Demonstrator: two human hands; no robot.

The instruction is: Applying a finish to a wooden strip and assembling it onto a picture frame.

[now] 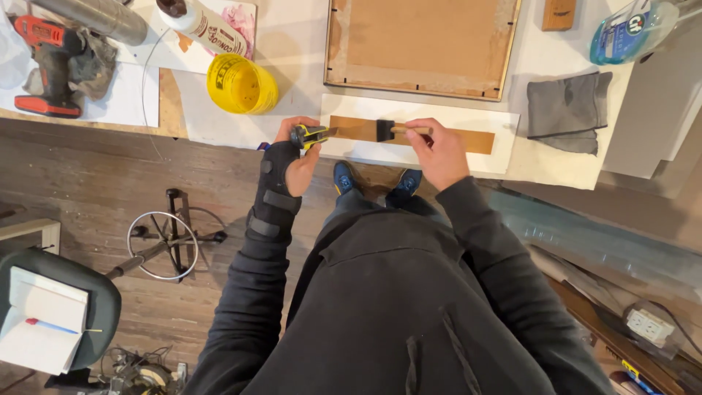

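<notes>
A brown wood strip (439,136) lies flat on a white board (504,157) at the near edge of the worktable (292,73). A brush (398,130) rests across the strip, its dark bristle end toward the strip's left part and its wooden handle pointing right. The right hand (439,153) has its fingers closed around that handle, thumb side on top, gripping the brush firmly. At the strip's left end, the left hand (301,150), wrapped in a black wrist brace (272,194), is closed around a yellow-and-black tool (311,135) whose tip touches the strip's end; what kind of tool it is cannot be told for sure.

Just beyond the strip, a wooden frame (420,47) lies back side up. Left of the strip, near the left hand, a yellow cup (241,84) lies on its side with its opening facing the viewer, and beyond it lies a white glue bottle (205,25). Far left of the strip sits a red drill (47,66) on a white sheet. Right of the strip a grey cloth (567,110) lies folded, and beyond that a blue spray bottle (629,29) lies on its side. Below the strip, the person's blue shoes (344,179) stand on the wood floor. Well to the lower left of the strip, an open notebook (40,318) with a pen rests on a chair seat (106,303).
</notes>
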